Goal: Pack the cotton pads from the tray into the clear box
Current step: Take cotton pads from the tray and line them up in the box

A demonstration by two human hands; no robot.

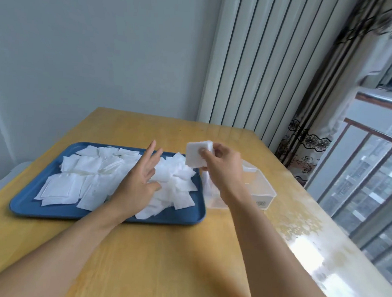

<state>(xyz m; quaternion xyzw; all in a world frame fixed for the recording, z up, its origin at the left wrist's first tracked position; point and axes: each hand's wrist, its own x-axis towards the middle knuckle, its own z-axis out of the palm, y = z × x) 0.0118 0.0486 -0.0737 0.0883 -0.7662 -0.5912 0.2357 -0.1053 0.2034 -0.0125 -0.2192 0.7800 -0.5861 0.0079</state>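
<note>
1. Pinching a stack (198,155), right hand (223,166) hovered between tray (108,214) and box (262,193); loose pinch could fan it.
2. Left hand (140,181) spread over pads (92,176); could scatter them onto desk (161,256).

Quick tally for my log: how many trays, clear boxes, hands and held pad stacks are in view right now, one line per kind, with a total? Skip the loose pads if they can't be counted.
Blue tray: 1
Clear box: 1
Hands: 2, left hand open, right hand gripping
Held stack of cotton pads: 1
Total: 5
Loose pads on tray: overlapping, too many to count.
</note>
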